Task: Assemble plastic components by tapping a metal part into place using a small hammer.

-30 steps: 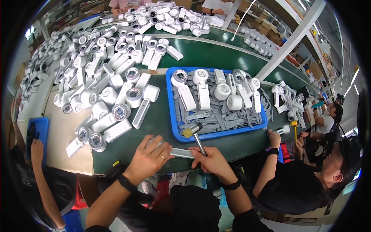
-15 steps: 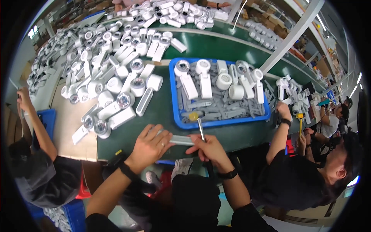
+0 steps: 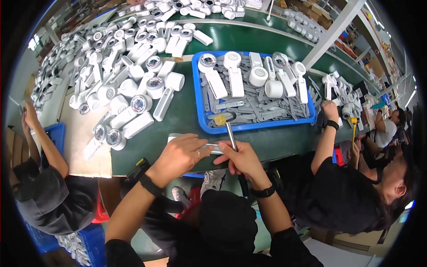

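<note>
A slim white and grey fan-handle piece [image 3: 216, 150] lies nearly level at the table's front edge. My left hand [image 3: 180, 155] is closed over it from above, covering its middle, so only its two ends show. Between the thumb and curled fingers of my right hand [image 3: 242, 159] is a small mallet [image 3: 231, 135] with a yellow-tipped head, metal shaft and black grip. Its head points up and away, close to the tray's near rim. The right thumb and fingertips also meet the right end of the piece.
A blue tray [image 3: 262, 127] just ahead holds many grey strips [image 3: 255, 103] and several white handheld fans [image 3: 235, 80]. More fans [image 3: 129, 107] are heaped on the green table at left. Co-workers sit on both sides; the right one's arm [image 3: 327, 138] reaches onto the table.
The whole scene has shifted upward in view. My left hand has slid a little along the piece, and its left end now shows past the knuckles. The mallet stays in my right hand.
</note>
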Tool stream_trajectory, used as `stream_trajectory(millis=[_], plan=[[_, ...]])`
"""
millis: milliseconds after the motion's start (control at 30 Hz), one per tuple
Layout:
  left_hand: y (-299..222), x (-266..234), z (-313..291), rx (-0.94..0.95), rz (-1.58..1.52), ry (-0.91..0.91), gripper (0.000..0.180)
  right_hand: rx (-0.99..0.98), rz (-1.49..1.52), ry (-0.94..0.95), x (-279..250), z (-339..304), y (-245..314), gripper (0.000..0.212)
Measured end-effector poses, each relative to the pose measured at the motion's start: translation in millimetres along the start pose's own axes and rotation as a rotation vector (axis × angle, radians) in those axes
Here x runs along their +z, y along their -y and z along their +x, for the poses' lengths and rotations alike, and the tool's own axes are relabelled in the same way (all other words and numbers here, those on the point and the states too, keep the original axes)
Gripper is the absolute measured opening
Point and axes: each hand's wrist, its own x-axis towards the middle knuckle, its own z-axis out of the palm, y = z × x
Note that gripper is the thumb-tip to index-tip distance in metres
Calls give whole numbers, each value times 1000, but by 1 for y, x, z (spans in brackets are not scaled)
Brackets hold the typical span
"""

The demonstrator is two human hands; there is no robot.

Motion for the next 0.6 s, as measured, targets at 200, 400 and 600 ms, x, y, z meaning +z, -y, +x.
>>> stream_trajectory(millis=[200, 400, 600], plan=[[8, 6, 0, 140, 35, -24, 36, -15, -78, -21, -2, -8, 7, 42], [7, 8, 1, 123, 28, -56, 25, -398, -366, -357, -22, -69, -4, 39], [7, 6, 2, 115, 14, -55, 23, -733, -787, -542, -17, -84, -14, 41]])
